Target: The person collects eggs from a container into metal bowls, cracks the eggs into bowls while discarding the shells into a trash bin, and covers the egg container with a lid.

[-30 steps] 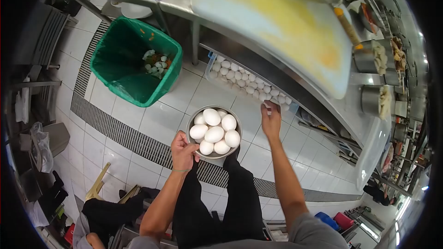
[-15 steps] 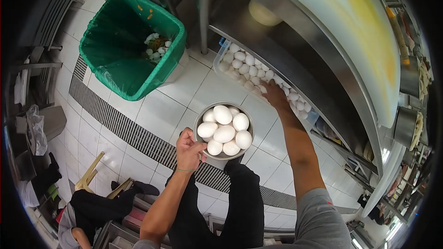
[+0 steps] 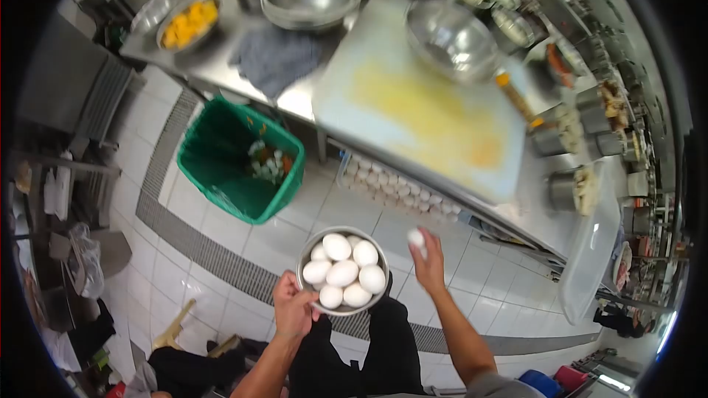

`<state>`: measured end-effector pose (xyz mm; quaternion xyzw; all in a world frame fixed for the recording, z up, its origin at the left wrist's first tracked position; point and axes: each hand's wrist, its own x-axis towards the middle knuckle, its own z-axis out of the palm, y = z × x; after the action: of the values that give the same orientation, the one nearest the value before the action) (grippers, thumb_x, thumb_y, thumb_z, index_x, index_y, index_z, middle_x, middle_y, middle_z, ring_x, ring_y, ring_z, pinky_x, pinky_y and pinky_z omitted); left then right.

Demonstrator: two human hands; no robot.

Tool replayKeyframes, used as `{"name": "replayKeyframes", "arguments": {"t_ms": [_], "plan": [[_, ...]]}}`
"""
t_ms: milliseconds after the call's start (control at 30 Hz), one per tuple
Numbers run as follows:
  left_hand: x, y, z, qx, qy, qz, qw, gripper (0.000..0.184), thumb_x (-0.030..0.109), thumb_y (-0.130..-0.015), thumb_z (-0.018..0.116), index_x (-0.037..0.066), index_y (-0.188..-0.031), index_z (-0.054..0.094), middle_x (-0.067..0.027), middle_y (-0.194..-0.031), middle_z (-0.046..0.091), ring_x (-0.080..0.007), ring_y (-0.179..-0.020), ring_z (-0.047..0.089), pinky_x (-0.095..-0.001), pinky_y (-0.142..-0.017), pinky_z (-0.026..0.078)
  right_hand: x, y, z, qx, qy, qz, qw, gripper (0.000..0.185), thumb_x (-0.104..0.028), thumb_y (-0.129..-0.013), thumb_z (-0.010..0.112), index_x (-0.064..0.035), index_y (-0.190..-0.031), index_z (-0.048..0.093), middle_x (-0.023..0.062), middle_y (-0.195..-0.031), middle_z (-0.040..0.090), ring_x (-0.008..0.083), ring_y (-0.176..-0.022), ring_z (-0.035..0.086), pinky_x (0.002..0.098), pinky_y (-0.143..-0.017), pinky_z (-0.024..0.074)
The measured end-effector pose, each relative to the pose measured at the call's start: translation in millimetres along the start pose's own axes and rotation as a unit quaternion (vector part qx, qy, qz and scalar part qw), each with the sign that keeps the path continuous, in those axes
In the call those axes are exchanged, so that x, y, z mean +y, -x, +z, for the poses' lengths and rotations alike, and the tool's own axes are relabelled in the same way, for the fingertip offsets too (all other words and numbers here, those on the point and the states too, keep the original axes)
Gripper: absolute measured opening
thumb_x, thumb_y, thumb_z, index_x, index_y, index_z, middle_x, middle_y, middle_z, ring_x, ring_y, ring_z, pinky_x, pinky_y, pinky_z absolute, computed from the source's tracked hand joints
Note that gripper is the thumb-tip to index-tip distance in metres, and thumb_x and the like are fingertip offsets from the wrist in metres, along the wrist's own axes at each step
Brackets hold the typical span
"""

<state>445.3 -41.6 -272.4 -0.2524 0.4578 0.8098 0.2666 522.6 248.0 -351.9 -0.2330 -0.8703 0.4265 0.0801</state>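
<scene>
My left hand [image 3: 293,305] grips the near left rim of a round metal bowl [image 3: 301,269], thumb over the edge. Several white eggs [image 3: 341,273] are heaped inside it. To the right of the bowl, my right hand [image 3: 430,262] is closed on a single white egg [image 3: 416,238], held at the fingertips. A clear plastic bin [image 3: 344,169] full of white eggs stands beneath the table edge, beyond both hands.
A green-lined trash bin [image 3: 282,203] holding food scraps stands on the floor at left. Above the egg bin is a steel table with a stained cutting board [image 3: 413,103], an empty-looking metal bowl [image 3: 452,40], a grey cloth [image 3: 273,59] and a bowl of yellow pieces [image 3: 190,26].
My right hand has come out of the egg bin with one egg and moved back beside the bowl. The view has tilted up, showing the tabletop. My left hand still holds the bowl.
</scene>
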Motion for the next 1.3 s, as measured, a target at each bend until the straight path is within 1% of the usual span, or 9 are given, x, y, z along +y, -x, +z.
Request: {"name": "replayKeyframes", "arguments": {"t_ms": [200,300,367,567,700,967,1033,1067,1300], "plan": [[140,78,83,-0.064,-0.008,0.016,0.998,0.028,-0.013,-0.072,0.056,0.007,-0.082,0.039,-0.0086,-0.068,0.054,-0.0166,-0.041,0.051,-0.0269,-0.029,0.039,-199,44,-80,0.182,-0.139,0.005,0.973,0.044,-0.017,-0.093,0.061,0.0008,-0.131,0.05,0.0155,-0.117,0.053,0.0255,-0.108,0.054,0.0345,-0.094,0.0427],[198,103,135,-0.098,-0.025,0.038,0.994,0.026,-0.012,-0.073,0.056,0.007,-0.08,0.039,-0.0073,-0.065,0.053,-0.0156,-0.04,0.051,-0.0275,-0.029,0.039,-286,27,-125,0.236,-0.187,-0.061,0.952,0.05,-0.018,-0.099,0.054,0.0032,-0.141,0.037,0.0117,-0.13,0.05,0.0184,-0.113,0.051,0.0318,-0.1,0.04],[234,116,176,-0.127,-0.038,0.073,0.988,0.026,-0.009,-0.073,0.057,0.009,-0.081,0.04,-0.0053,-0.064,0.051,-0.0145,-0.041,0.05,-0.0271,-0.029,0.038,-332,2,-153,0.307,-0.178,-0.187,0.916,0.052,-0.017,-0.099,0.053,0.0041,-0.143,0.034,0.0122,-0.134,0.048,0.018,-0.115,0.05,0.0313,-0.1,0.0396],[323,122,304,-0.196,-0.055,0.167,0.965,0.022,-0.004,-0.074,0.057,0.008,-0.082,0.041,-0.0039,-0.069,0.051,-0.0137,-0.047,0.049,-0.0251,-0.036,0.038,-440,-105,-232,0.382,-0.212,-0.337,0.834,0.047,-0.014,-0.099,0.054,0.0039,-0.14,0.04,0.0138,-0.134,0.049,0.0182,-0.114,0.052,0.0305,-0.098,0.042],[366,109,387,-0.21,-0.037,0.217,0.953,0.02,-0.004,-0.075,0.057,0.005,-0.086,0.044,-0.0059,-0.07,0.052,-0.0151,-0.048,0.05,-0.0249,-0.038,0.039,-481,-189,-281,0.387,-0.265,-0.38,0.797,0.044,-0.016,-0.096,0.059,0.0027,-0.135,0.047,0.0128,-0.117,0.052,0.0196,-0.104,0.054,0.0315,-0.092,0.0437],[414,38,512,-0.19,-0.015,0.27,0.944,0.016,-0.003,-0.074,0.057,0.002,-0.086,0.047,-0.0086,-0.067,0.052,-0.0215,-0.051,0.06,-0.0267,-0.039,0.048,-506,-334,-341,0.332,-0.359,-0.371,0.789,0.049,-0.027,-0.095,0.063,0.0022,-0.132,0.052,0.0172,-0.123,0.055,0.0241,-0.107,0.058,0.0355,-0.091,0.0466],[417,24,532,-0.174,-0.007,0.28,0.944,0.015,-0.003,-0.073,0.057,0.001,-0.085,0.048,-0.0089,-0.067,0.052,-0.0223,-0.049,0.059,-0.0277,-0.039,0.049,-502,-364,-351,0.393,-0.205,-0.384,0.81,0.049,-0.029,-0.092,0.065,0.001,-0.129,0.055,0.0188,-0.117,0.058,0.0269,-0.105,0.059,0.0374,-0.091,0.0471],[417,18,540,-0.164,-0.004,0.287,0.944,0.016,-0.005,-0.073,0.056,0.001,-0.085,0.048,-0.0087,-0.066,0.052,-0.0224,-0.048,0.059,-0.0284,-0.039,0.049,-502,-373,-355,0.358,-0.202,-0.376,0.83,0.048,-0.03,-0.09,0.067,-0.001,-0.126,0.058,0.0213,-0.116,0.059,0.0316,-0.105,0.06,0.0396,-0.092,0.0466],[421,-10,576,-0.148,-0.003,0.302,0.942,0.017,-0.004,-0.074,0.058,-0.003,-0.089,0.053,-0.0113,-0.067,0.056,-0.0223,-0.051,0.061,-0.0261,-0.04,0.05,-517,-412,-380,0.311,0.019,-0.396,0.864,0.049,-0.034,-0.089,0.068,-0.0034,-0.126,0.061,0.0213,-0.119,0.062,0.0319,-0.108,0.06,0.0375,-0.093,0.0464]]}}
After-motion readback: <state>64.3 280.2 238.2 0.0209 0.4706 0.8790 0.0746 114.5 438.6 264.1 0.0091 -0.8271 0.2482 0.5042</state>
